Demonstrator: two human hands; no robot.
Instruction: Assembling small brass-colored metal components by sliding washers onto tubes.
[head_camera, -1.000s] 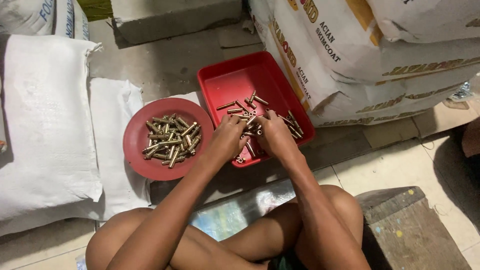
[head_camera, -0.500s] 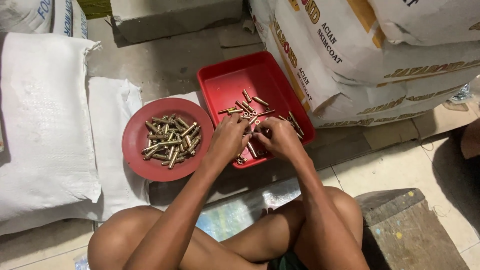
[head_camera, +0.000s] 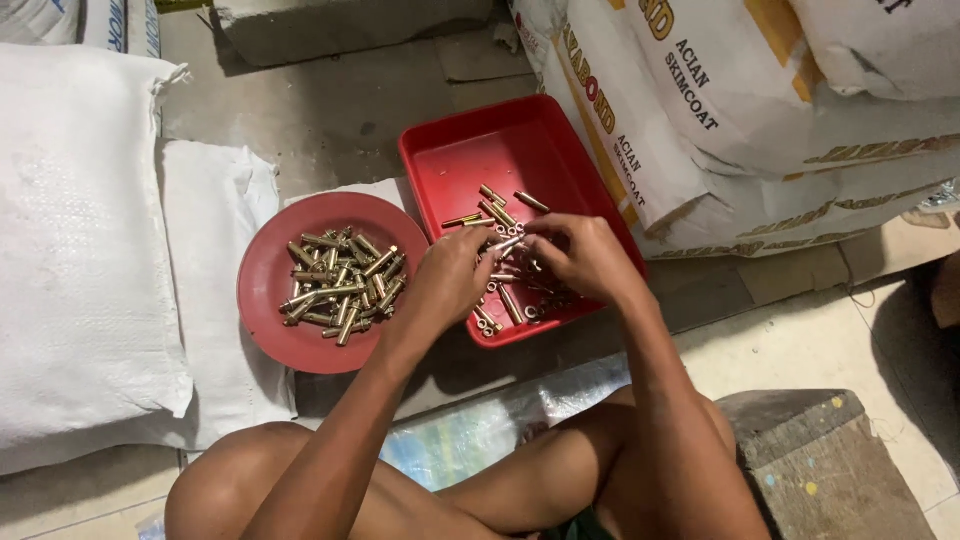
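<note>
Both hands meet over the red tray. The left hand and right hand pinch one small metal bolt between their fingers; loose bolts lie just beneath, a red plate of bolts left.

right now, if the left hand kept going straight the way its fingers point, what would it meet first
Likely the small metal piece pinched between the left hand and right hand, then the right hand's fingers; depth is hard to judge.

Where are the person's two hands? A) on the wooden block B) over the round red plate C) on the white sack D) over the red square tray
D: the left hand and right hand meet above the red tray, fingering brass-coloured bolts lying in it.
</note>
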